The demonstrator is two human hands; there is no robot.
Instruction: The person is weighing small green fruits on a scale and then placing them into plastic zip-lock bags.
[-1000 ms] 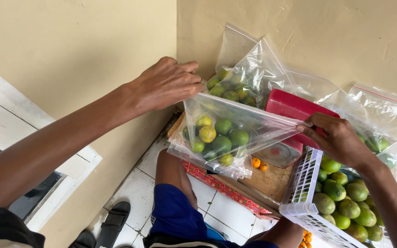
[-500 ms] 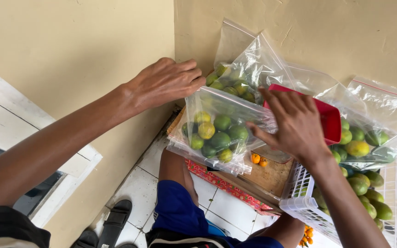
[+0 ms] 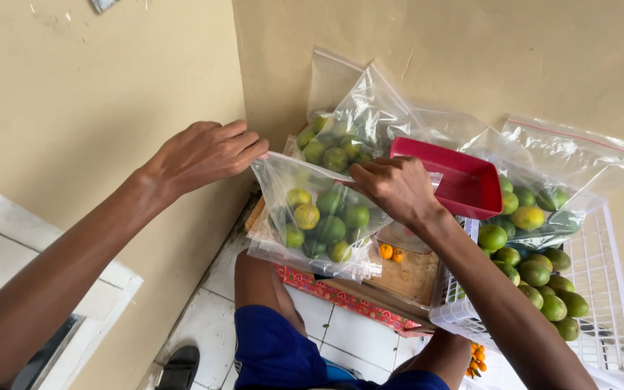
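Head camera, looking down: the left hand [image 3: 207,153] pinches the top left edge of a clear plastic bag of limes [image 3: 319,217], fingers together on the film. The right hand [image 3: 393,186] grips the bag's opposite top edge, fingers curled closed on the plastic, so the mouth is stretched between the 2 hands. The bag rests on a wooden board [image 3: 413,278] with a red patterned edge, above the person's knees in blue shorts [image 3: 276,354].

A red scoop tray [image 3: 464,184] sits just beyond the right hand, partly hidden by it. Behind the held bag stands a second bag of limes [image 3: 355,130] against the beige wall [image 3: 95,87], and a third bag [image 3: 550,180] leans to the right, making 3 bags. About 9 limes show in the held bag. A white plastic basket [image 3: 608,289] on the right holds about 10 loose limes. 2 small orange fruits [image 3: 390,253] lie on the board, and more orange ones peek out below the basket.
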